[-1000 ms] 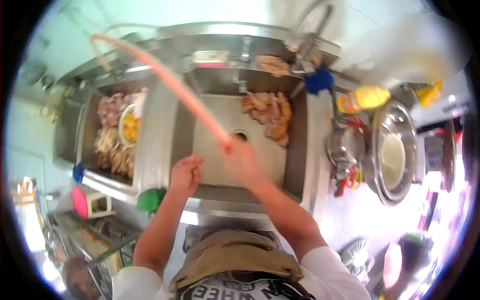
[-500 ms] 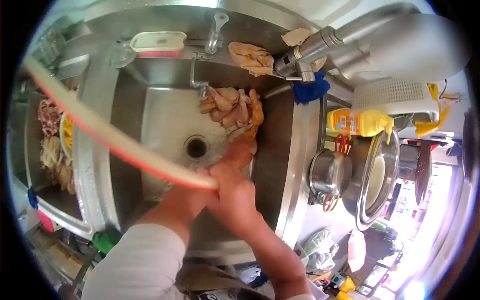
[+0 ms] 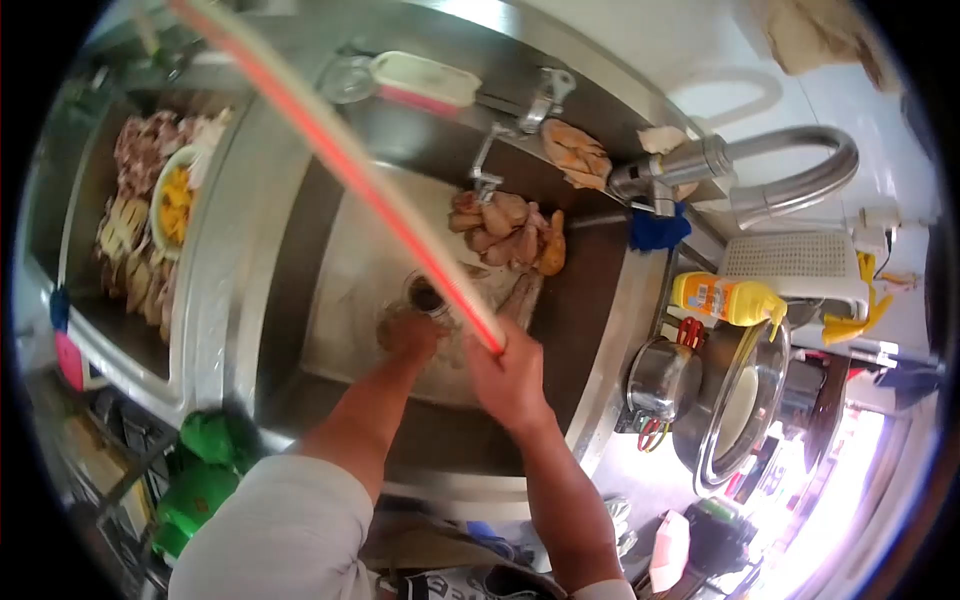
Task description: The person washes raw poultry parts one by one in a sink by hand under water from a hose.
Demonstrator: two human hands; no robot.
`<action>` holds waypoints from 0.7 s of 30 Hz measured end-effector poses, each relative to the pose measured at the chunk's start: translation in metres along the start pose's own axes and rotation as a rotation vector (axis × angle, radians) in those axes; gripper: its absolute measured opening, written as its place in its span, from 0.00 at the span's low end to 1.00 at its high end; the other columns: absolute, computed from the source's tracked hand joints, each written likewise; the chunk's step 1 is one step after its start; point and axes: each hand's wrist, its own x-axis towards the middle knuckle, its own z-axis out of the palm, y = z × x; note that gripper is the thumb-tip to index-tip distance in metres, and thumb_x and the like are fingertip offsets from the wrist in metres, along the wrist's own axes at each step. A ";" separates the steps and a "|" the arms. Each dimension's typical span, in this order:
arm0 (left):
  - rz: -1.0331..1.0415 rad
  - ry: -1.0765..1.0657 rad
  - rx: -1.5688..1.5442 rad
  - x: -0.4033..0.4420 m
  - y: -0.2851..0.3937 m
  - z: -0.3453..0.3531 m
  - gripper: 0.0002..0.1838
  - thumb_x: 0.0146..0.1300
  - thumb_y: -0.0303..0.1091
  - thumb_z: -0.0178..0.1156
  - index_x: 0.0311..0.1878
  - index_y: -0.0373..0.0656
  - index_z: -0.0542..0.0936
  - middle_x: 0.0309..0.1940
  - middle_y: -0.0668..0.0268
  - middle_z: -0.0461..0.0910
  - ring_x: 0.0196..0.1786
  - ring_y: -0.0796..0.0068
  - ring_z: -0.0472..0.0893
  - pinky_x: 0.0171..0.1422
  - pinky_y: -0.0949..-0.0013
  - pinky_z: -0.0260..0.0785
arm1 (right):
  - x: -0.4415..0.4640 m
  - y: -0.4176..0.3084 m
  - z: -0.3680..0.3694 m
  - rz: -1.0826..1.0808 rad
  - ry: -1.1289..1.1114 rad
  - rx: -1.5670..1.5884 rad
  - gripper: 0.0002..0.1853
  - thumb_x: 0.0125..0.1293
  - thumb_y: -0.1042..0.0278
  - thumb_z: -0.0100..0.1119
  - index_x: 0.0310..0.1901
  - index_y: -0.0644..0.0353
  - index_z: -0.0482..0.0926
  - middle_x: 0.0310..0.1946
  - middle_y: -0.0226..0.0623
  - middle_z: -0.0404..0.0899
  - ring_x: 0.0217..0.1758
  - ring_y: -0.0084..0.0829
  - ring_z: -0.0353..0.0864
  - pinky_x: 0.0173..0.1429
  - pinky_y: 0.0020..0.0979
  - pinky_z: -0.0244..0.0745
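Note:
My right hand (image 3: pixel 510 380) is wrapped round the end of a long hose (image 3: pixel 350 165) with a red stripe, which runs up to the top left. Low in the steel sink (image 3: pixel 345 235), my left hand (image 3: pixel 408 335) is beside the drain hole (image 3: pixel 425 292); its fingers are blurred, and whether they hold anything cannot be made out. Pieces of raw meat (image 3: pixel 510 230) lie heaped in the sink's upper right corner, beyond both hands. Another flat piece (image 3: pixel 576 154) rests on the ledge behind them.
The left basin holds more meat (image 3: pixel 145 150) and a bowl of yellow pieces (image 3: pixel 175 205). A metal faucet (image 3: pixel 690 165) stands at the back right. Right of the sink are a yellow bottle (image 3: pixel 728 298), a steel pot (image 3: pixel 665 380) and a large steel bowl (image 3: pixel 715 440).
My left hand has moved from near the meat at the right to beside the drain. My right hand, still on the hose, is now farther right. The view has turned and shifted.

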 end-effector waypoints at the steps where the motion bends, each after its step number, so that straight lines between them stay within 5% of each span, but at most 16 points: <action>1: 0.040 -0.044 0.132 0.001 -0.019 0.018 0.11 0.58 0.36 0.60 0.42 0.45 0.84 0.51 0.56 0.77 0.51 0.59 0.78 0.53 0.53 0.73 | -0.001 0.002 0.007 0.066 -0.041 0.045 0.11 0.68 0.65 0.60 0.33 0.65 0.74 0.19 0.31 0.72 0.20 0.19 0.65 0.26 0.27 0.65; 2: 0.086 -0.082 0.261 0.002 -0.037 0.035 0.11 0.57 0.35 0.60 0.42 0.44 0.84 0.52 0.55 0.77 0.52 0.58 0.77 0.53 0.52 0.73 | -0.002 0.004 0.015 0.086 -0.027 0.069 0.15 0.71 0.61 0.57 0.30 0.63 0.74 0.18 0.24 0.70 0.20 0.15 0.65 0.25 0.23 0.64; 4: 0.283 -0.005 0.346 0.001 -0.070 0.088 0.12 0.58 0.35 0.59 0.42 0.43 0.84 0.53 0.54 0.76 0.54 0.56 0.77 0.53 0.49 0.72 | -0.005 0.002 0.027 0.228 -0.052 0.144 0.13 0.69 0.62 0.58 0.31 0.63 0.74 0.19 0.30 0.71 0.21 0.21 0.69 0.27 0.28 0.67; 7: 0.309 0.607 0.116 0.003 -0.100 0.158 0.10 0.57 0.34 0.58 0.39 0.43 0.85 0.53 0.52 0.76 0.54 0.55 0.77 0.52 0.47 0.72 | -0.009 -0.003 0.044 0.387 -0.109 0.191 0.15 0.70 0.61 0.57 0.29 0.62 0.73 0.18 0.27 0.70 0.21 0.19 0.70 0.26 0.27 0.67; 10: 0.226 0.049 0.304 -0.011 -0.114 0.087 0.15 0.56 0.39 0.59 0.44 0.43 0.83 0.56 0.53 0.74 0.58 0.55 0.73 0.56 0.47 0.67 | -0.017 0.004 0.063 0.387 -0.175 0.282 0.17 0.72 0.60 0.56 0.28 0.61 0.71 0.18 0.26 0.69 0.20 0.16 0.69 0.23 0.24 0.70; 16: 0.218 -0.290 0.452 0.024 -0.246 0.068 0.35 0.55 0.54 0.60 0.63 0.42 0.75 0.69 0.54 0.64 0.72 0.52 0.60 0.75 0.46 0.49 | -0.022 0.010 0.086 0.417 -0.163 0.397 0.17 0.72 0.59 0.55 0.27 0.61 0.71 0.18 0.27 0.70 0.19 0.18 0.71 0.23 0.25 0.73; 21: 0.062 -0.435 0.635 0.016 -0.234 0.053 0.35 0.48 0.56 0.70 0.58 0.47 0.80 0.59 0.56 0.76 0.64 0.52 0.73 0.63 0.44 0.65 | -0.032 -0.002 0.089 0.460 -0.183 0.434 0.16 0.71 0.59 0.55 0.29 0.60 0.73 0.16 0.26 0.69 0.18 0.18 0.70 0.22 0.24 0.70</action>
